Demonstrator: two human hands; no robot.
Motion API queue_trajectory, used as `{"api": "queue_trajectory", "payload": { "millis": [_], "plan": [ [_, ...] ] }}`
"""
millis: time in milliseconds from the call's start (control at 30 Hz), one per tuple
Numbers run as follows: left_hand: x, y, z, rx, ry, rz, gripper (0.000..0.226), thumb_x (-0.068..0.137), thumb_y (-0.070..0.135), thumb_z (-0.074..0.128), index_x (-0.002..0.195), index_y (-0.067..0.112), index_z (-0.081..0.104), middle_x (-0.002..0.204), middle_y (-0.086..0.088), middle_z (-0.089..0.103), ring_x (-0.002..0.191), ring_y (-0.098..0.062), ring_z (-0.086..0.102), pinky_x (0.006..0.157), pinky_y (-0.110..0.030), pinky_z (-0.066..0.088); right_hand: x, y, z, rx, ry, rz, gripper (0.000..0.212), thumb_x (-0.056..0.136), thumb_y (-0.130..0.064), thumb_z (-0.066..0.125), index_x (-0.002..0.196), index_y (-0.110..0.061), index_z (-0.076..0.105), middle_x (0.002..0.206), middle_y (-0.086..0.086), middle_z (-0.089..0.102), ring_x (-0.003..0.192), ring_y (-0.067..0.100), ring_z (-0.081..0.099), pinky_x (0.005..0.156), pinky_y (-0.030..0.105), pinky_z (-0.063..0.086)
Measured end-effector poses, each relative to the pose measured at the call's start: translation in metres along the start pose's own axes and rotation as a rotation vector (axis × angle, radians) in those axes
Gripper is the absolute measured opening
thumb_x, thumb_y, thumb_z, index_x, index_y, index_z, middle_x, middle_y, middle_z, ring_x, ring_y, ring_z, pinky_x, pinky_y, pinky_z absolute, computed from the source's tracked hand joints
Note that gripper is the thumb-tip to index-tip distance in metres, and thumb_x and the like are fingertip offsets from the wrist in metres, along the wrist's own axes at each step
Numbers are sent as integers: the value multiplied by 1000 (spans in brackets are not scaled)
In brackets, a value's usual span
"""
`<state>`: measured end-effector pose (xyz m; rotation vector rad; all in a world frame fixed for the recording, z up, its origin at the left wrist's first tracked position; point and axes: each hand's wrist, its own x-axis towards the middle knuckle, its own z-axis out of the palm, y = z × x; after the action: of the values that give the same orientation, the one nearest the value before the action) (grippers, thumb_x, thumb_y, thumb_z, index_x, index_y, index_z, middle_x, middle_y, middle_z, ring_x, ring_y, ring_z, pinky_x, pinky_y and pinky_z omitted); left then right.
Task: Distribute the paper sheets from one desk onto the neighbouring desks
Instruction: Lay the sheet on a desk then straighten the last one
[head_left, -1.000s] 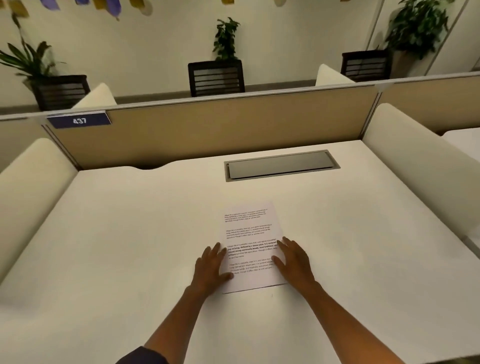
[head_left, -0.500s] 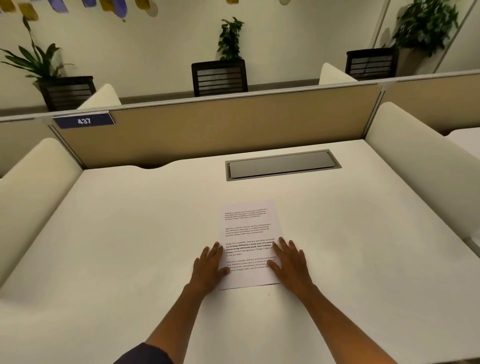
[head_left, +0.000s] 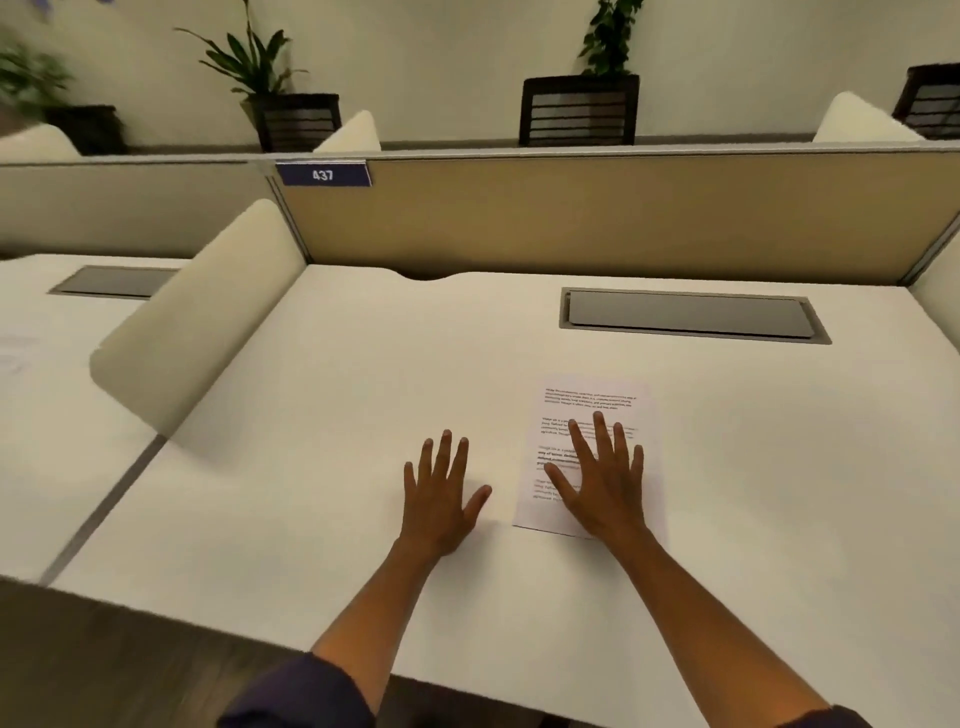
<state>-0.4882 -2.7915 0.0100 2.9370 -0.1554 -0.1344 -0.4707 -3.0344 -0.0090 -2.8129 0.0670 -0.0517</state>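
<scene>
One printed paper sheet (head_left: 587, 400) lies flat on the white desk (head_left: 332, 395), right of centre. My right hand (head_left: 602, 478) is spread over the sheet's lower half, fingers apart, hiding part of the text. My left hand (head_left: 441, 493) hovers open over bare desk just left of the sheet, not touching it. Neither hand grips anything. On the neighbouring desk (head_left: 57, 441) to the left, faint blurred markings show near the frame edge; I cannot tell what they are.
A rounded cream divider (head_left: 197, 322) separates the two desks. A tan back partition (head_left: 597, 218) carries a blue tag "437" (head_left: 323, 174). Grey cable hatches (head_left: 691, 314) sit in each desk. Potted plants (head_left: 291, 93) line the wall. Floor shows at the lower left.
My view has swung to the left, bringing the left neighbouring desk into sight. My left hand came off the sheet's edge and moved left; my right hand now covers the sheet's lower middle.
</scene>
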Motion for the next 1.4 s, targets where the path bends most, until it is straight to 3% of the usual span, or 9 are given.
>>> {"api": "queue_trajectory", "payload": {
  "millis": [300, 567, 600, 667, 700, 900, 1033, 1267, 1400],
  "plan": [
    [-82, -121, -21, 28, 59, -319, 78, 93, 67, 20, 154, 28, -10, 163, -1, -18, 151, -28, -14, 121, -56, 3, -24, -142, 43, 24, -122, -294, 82, 82, -81, 12, 152, -41, -4, 164, -2, -14, 152, 27, -9, 120, 56, -2],
    [-202, -270, -46, 12, 149, -556, 79, 92, 68, 21, 154, 29, -8, 163, -2, -17, 151, -28, -13, 119, -58, 3, -86, -333, 89, -21, -154, -559, 86, 79, -84, 10, 151, -42, -11, 163, -1, -19, 151, 28, -12, 119, 58, -3],
    [-200, -268, -47, -5, 158, -552, 79, 92, 68, 22, 154, 29, -5, 164, -2, -15, 151, -29, -11, 119, -58, 4, -86, -330, 90, -26, -161, -545, 87, 78, -85, 9, 150, -43, -13, 162, -1, -20, 151, 28, -14, 119, 58, -4],
    [-250, -326, -61, -25, 219, -615, 79, 92, 67, 26, 155, 28, -1, 164, -3, -10, 152, -30, -6, 119, -59, 7, -118, -400, 109, -43, -159, -643, 88, 76, -86, 6, 149, -44, -15, 162, -3, -23, 150, 28, -15, 119, 58, -5],
    [-247, -327, -64, -25, 210, -605, 79, 91, 67, 27, 155, 28, 0, 165, -3, -9, 152, -30, -4, 119, -60, 8, -117, -401, 111, -20, -152, -627, 88, 75, -87, 6, 149, -44, -15, 162, -3, -23, 150, 28, -15, 119, 58, -5],
    [-379, -466, -80, -72, 307, -864, 80, 89, 69, 27, 155, 28, 5, 165, -4, -4, 152, -29, -3, 119, -61, 8, -207, -579, 150, -8, -231, -853, 85, 77, -87, 13, 150, -47, -4, 163, -6, -18, 151, 26, -11, 117, 55, -11],
    [-450, -528, -88, -127, 373, -1018, 80, 89, 69, 30, 155, 29, 7, 165, -3, -3, 152, -29, -3, 119, -60, 6, -248, -671, 171, -60, -243, -1034, 83, 80, -85, 12, 151, -44, -1, 164, -2, -12, 151, 29, -7, 118, 57, -3],
    [-520, -611, -89, -149, 428, -1196, 81, 88, 71, 29, 155, 32, 4, 165, -1, -8, 152, -29, -7, 119, -59, 0, -290, -791, 210, -65, -285, -1199, 83, 80, -84, 11, 151, -43, -3, 164, 0, -11, 151, 29, -7, 118, 58, -1],
    [-553, -697, -96, -147, 430, -1282, 81, 87, 72, 28, 154, 34, 3, 165, 0, -10, 152, -28, -9, 118, -58, -4, -312, -889, 252, -36, -331, -1296, 81, 82, -83, 13, 152, -42, -1, 165, 1, -7, 152, 31, -4, 118, 60, 3]
  ]
}}
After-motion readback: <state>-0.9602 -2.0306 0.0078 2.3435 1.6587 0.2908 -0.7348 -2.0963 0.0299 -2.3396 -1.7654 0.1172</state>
